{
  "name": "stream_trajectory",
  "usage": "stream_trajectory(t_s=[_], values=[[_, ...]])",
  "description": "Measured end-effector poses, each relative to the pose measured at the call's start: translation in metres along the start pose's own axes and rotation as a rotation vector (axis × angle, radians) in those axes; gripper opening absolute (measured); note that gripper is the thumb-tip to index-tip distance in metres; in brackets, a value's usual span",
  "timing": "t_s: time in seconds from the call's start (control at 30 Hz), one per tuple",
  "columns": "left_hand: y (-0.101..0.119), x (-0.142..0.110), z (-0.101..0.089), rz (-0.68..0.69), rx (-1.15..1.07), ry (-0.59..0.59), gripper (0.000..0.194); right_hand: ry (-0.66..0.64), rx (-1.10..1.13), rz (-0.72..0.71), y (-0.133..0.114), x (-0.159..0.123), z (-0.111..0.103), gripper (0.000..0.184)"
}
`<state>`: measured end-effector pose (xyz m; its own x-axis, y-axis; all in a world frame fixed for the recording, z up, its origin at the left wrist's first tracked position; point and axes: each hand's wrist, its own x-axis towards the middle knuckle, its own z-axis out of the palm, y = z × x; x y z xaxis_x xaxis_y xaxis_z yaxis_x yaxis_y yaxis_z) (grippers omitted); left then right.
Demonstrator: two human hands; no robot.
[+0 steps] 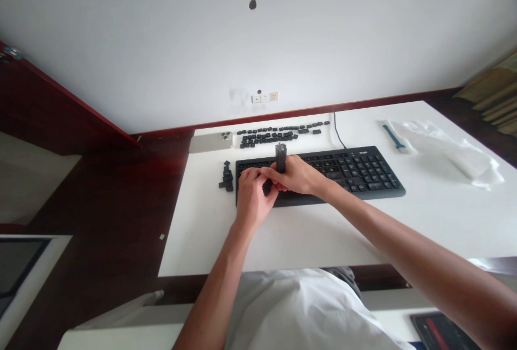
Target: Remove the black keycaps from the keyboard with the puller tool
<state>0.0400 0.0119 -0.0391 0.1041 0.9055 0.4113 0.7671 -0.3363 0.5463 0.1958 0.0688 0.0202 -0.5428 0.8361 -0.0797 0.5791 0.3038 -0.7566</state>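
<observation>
My right hand point(296, 175) lies across the left part of a black computer keyboard point(355, 172), gripping a black upright object point(280, 157) that may be a keycap puller or stacked keycaps. My left hand point(253, 196) sits at the keyboard's left end, its fingers against my right hand. A small dark piece point(266, 187) shows by those fingers, but I cannot tell if it is held. Several loose black keycaps point(278, 137) lie in rows behind the keyboard. A small pile of black keycaps point(226, 177) stands just left of it.
A smartphone point(210, 141) lies face down on the white desk point(283, 242) behind the pile. A black cable point(337, 132) runs from the keyboard toward the wall. On the right lie a teal-handled brush point(395, 139) and a white plastic sheet point(448, 151).
</observation>
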Motion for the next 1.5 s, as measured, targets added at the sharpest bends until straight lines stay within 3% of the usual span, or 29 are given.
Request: stream_trajectory(t_s=[0.13,0.3,0.4,0.6,0.9,1.13,1.37,1.5], values=[[-0.002,0.001,0.0,0.002,-0.002,0.0,0.009,-0.085,0.037,-0.028,0.007,0.007,-0.004,0.058],[-0.001,0.001,0.0,0.006,0.023,-0.024,0.006,-0.444,0.171,-0.153,0.018,0.026,-0.026,0.033],[0.001,0.002,0.001,0.006,0.056,-0.012,0.01,-0.54,0.19,-0.197,0.024,0.035,-0.032,0.026],[0.001,0.003,0.004,0.024,0.095,-0.004,0.017,-0.373,0.298,-0.282,0.035,0.036,-0.014,0.036],[-0.003,0.004,0.007,-0.013,0.151,0.0,0.024,-0.183,0.198,-0.388,0.041,0.031,-0.006,0.044],[-0.003,0.006,0.007,-0.042,0.121,0.031,0.026,-0.225,0.301,-0.439,0.04,0.038,-0.007,0.036],[-0.006,0.004,0.006,-0.039,0.105,0.042,0.025,-0.14,0.221,-0.448,0.035,0.037,-0.008,0.03],[-0.004,0.005,0.005,-0.091,0.008,0.049,0.041,-0.114,0.27,-0.419,0.035,0.034,-0.002,0.027]])
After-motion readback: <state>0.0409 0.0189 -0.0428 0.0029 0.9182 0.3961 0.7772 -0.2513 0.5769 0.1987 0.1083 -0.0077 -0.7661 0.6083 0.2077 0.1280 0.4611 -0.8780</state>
